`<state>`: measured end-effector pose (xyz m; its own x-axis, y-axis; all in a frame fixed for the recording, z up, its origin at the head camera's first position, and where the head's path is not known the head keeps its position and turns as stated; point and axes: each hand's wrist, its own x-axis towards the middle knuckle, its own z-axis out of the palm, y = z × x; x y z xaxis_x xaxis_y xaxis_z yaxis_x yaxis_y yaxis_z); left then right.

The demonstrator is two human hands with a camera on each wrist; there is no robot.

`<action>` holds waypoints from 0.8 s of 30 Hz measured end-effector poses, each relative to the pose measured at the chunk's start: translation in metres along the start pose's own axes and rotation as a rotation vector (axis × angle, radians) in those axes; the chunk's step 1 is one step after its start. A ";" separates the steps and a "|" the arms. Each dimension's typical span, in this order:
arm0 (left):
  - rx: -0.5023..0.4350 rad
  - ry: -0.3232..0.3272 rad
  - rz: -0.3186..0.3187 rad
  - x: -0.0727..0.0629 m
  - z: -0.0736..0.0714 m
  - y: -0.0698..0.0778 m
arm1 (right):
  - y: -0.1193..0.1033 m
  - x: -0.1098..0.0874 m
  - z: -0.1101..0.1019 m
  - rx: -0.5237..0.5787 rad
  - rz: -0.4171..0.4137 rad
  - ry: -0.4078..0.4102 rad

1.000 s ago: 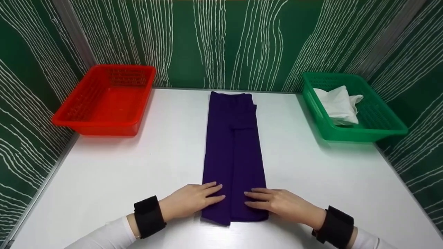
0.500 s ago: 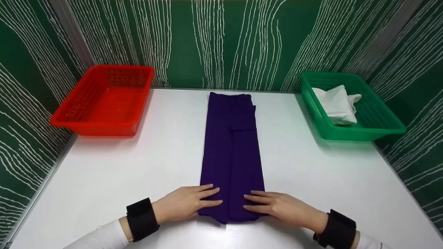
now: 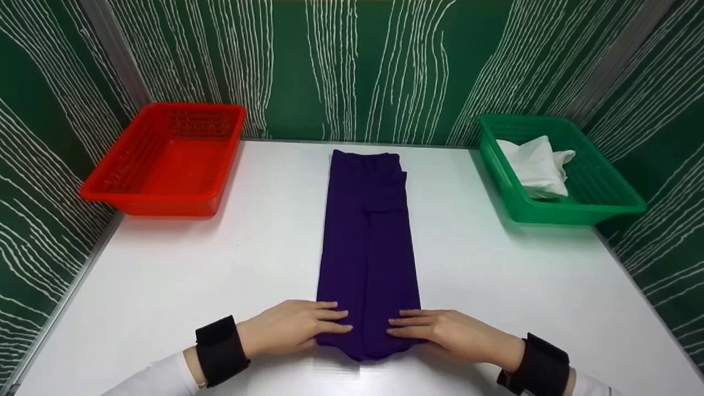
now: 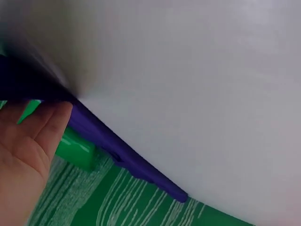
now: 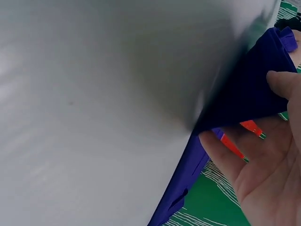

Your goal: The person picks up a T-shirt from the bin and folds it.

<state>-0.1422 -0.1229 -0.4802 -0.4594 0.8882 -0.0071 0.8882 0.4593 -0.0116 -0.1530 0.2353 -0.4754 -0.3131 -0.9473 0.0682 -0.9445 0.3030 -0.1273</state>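
Observation:
A long, folded purple garment (image 3: 366, 247) lies on the white table in the head view, its far end near the back wall. My left hand (image 3: 294, 325) grips its near left corner, fingers on top; its thumb is hidden in the head view. At the near right corner, my right hand (image 3: 456, 335) pinches the cloth. The right wrist view shows the right thumb (image 5: 282, 84) against the underside of the purple cloth (image 5: 249, 89), which is lifted off the table there. In the left wrist view, the left fingers (image 4: 56, 125) meet the raised cloth edge.
A red basket (image 3: 159, 197) stands at the back left. On the back right, a green basket (image 3: 583, 212) holds a crumpled white cloth (image 3: 536, 168). Green walls (image 3: 478, 60) with white streaks enclose the table (image 3: 236, 264) at the back and sides.
Both hands have shifted slightly toward the person, and the garment's far end has slid nearer with them. Its near edge now lifts at the corners and bows in the middle.

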 end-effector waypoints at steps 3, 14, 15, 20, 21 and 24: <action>-0.067 0.008 -0.015 0.005 -0.009 -0.007 | 0.005 0.002 -0.007 0.110 0.029 0.006; -0.355 0.167 -0.257 0.054 -0.048 -0.087 | 0.090 0.034 -0.051 0.441 0.357 0.083; -0.405 0.197 -0.291 0.061 -0.048 -0.097 | 0.103 0.039 -0.054 0.455 0.399 0.105; -0.644 0.350 -0.487 0.097 -0.036 -0.149 | 0.164 0.067 -0.048 0.473 0.546 0.274; -0.661 0.376 -0.524 0.102 -0.031 -0.157 | 0.174 0.072 -0.044 0.472 0.565 0.303; -0.660 0.397 -0.631 0.113 -0.017 -0.174 | 0.197 0.085 -0.032 0.447 0.631 0.342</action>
<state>-0.3482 -0.1025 -0.4620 -0.9203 0.3633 0.1453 0.3634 0.6559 0.6616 -0.3683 0.2179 -0.4634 -0.8493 -0.5091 0.1394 -0.4767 0.6262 -0.6169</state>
